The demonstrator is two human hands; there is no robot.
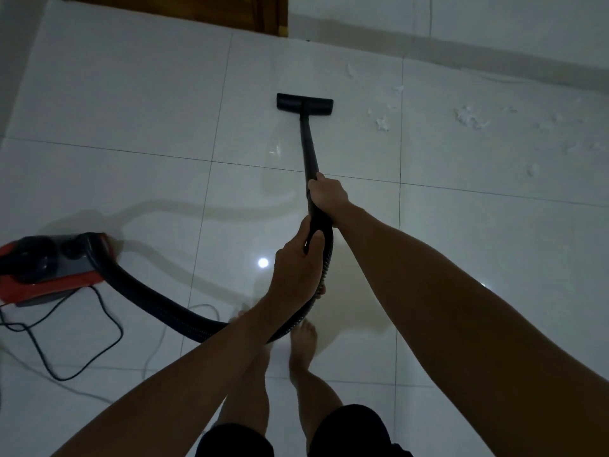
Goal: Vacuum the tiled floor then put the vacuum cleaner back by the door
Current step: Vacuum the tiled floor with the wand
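Note:
A black vacuum wand runs from my hands out to its flat floor head, which rests on the white tiled floor. My right hand grips the wand higher up. My left hand holds the curved handle just below it, where the ribbed black hose joins. The hose loops left to the red and black vacuum body sitting on the floor at the left edge. White fluff scraps lie scattered right of the floor head.
A brown wooden door stands at the top, with a white wall and skirting to its right. A black power cord and a pale cable coil on the tiles near the vacuum body. My bare feet stand below the hose.

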